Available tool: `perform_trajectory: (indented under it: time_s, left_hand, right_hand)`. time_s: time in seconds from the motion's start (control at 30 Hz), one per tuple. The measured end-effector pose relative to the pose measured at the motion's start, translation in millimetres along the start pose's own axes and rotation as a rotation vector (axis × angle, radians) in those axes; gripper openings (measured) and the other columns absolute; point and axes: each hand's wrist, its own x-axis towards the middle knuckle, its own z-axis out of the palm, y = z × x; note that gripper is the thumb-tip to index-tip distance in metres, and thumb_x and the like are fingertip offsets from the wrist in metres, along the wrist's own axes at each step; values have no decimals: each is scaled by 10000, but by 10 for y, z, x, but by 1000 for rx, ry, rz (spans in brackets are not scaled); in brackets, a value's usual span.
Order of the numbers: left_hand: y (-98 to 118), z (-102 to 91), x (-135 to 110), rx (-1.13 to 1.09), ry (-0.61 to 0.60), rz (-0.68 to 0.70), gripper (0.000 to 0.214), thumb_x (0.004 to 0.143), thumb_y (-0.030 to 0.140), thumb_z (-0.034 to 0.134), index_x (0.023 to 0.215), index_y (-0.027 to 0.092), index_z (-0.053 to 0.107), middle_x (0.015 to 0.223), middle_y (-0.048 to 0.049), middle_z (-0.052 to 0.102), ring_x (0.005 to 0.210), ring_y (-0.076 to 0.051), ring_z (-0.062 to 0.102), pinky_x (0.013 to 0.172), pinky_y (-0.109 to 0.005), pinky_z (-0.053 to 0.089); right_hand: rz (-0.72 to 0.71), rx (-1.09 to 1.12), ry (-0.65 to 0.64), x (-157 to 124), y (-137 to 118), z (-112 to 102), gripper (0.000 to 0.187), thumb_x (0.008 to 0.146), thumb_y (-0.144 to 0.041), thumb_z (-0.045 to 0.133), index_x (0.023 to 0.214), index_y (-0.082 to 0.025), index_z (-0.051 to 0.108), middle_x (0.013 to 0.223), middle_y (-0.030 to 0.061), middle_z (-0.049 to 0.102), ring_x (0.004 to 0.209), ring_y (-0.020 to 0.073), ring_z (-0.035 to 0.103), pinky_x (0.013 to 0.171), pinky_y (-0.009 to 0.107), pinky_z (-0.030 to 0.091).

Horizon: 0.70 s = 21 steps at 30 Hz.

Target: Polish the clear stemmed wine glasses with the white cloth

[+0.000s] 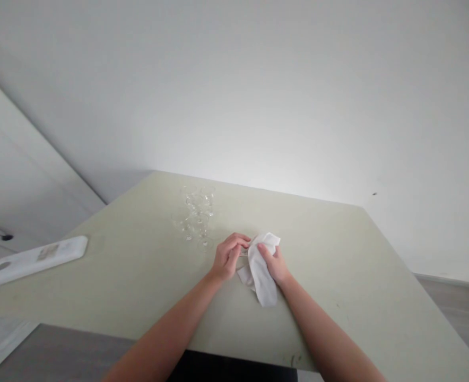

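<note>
The right hand point(275, 264) is gripping a white cloth point(260, 273) just above the worktop point(139, 281), fingers closed around its folds. The left hand point(227, 258) is pinching a small item against the cloth, too hidden to name. A loosening pinch could be dropping it toward the glasses point(197, 215) nearby.

Soft, even, fairly bright light; the wall point(258, 132) glows brightest just above the table point(338, 254); shadows faint and diffuse; the cloth point(260, 270) nearly blown out; the glasses point(197, 215) washed out, hazy; slight overall softness; wide-angle bending at the edges.
</note>
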Motion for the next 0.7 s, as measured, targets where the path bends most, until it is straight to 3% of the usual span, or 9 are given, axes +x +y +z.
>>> perform_trajectory:
  time_s: [0.1,0.17,0.23,0.33,0.4,0.47,0.6,0.63,0.7]
  left_hand:
    - [-47,37,80,-197,95,-378,248,818,365,513,708,173,626,875,-93,705,654,-165,610,455,-228,352]
    - [-67,42,116,-300,124,-539,220,786,366,518,706,175,594,759,-54,665,524,-124,525,412,-210,265]
    - [-56,25,108,-309,152,-461,232,798,392,527,749,178,604,730,-37,632,530,-123,516,430,-215,297]
    - [-7,-10,41,-149,113,-86,274,818,440,572,820,180,658,865,-81,668,740,-186,611,603,-281,462]
    - [8,-13,10,-35,57,51,264,831,420,581,785,180,681,901,-105,682,868,-227,629,749,-337,498]
    - [-2,9,18,-29,81,-13,237,841,349,553,713,182,663,881,-100,684,873,-227,634,761,-341,499]
    - [-23,60,89,-215,170,-375,169,811,287,528,734,178,630,929,-82,695,762,-192,646,576,-269,453]
    - [-16,62,93,-235,154,-388,172,820,305,535,767,177,637,950,-85,698,757,-190,650,566,-263,451]
    - [14,51,70,-190,90,-252,209,848,361,562,850,175,659,1007,-101,699,816,-203,664,618,-278,484]
  right_hand:
    - [-225,-120,-91,-23,-52,-51,557,607,-418,891,1059,-245,616,959,28,651,867,215,600,825,345,497]
    - [-416,-212,-145,-30,-65,-68,652,533,-353,932,1097,-254,619,1060,40,622,986,236,588,916,361,478]
    - [-430,-213,-139,-33,-44,-53,655,546,-381,920,1108,-249,612,1082,48,619,1027,249,586,936,368,475]
    - [-171,-123,-33,-42,14,3,459,753,-551,743,1050,-230,604,958,52,661,887,242,623,811,368,510]
    - [-72,-113,1,-57,27,26,396,831,-575,657,1001,-220,618,883,52,666,809,235,623,756,368,508]
    - [-185,-184,-25,-81,5,20,397,787,-508,741,1035,-220,626,958,63,661,887,245,624,831,383,503]
    - [-433,-276,-88,-104,-73,-28,601,577,-351,904,1098,-262,618,1095,59,603,1033,263,592,939,394,484]
    - [-419,-251,-94,-97,-82,-35,613,564,-348,908,1096,-264,615,1088,57,608,1025,264,595,931,394,489]
    - [-305,-151,-53,-73,-75,-33,572,601,-399,879,1080,-257,601,1036,49,643,974,257,617,896,389,506]
